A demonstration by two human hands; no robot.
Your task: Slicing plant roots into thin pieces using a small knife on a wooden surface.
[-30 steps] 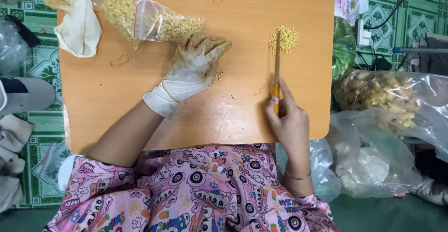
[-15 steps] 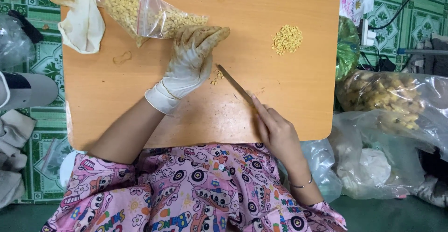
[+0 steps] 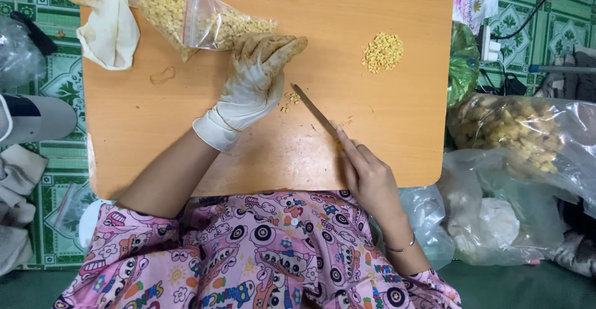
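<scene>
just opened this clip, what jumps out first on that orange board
The gloved left hand presses flat at the middle of the orange board, while the bare right hand angles a knife toward small yellow bits beside it. A heap of chopped yellow pieces sits at the board's upper right.

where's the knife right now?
In the head view the knife lies slantwise across the middle of the wooden board, its handle in the right hand and its tip at the small cut bits beside the gloved left hand.
</scene>
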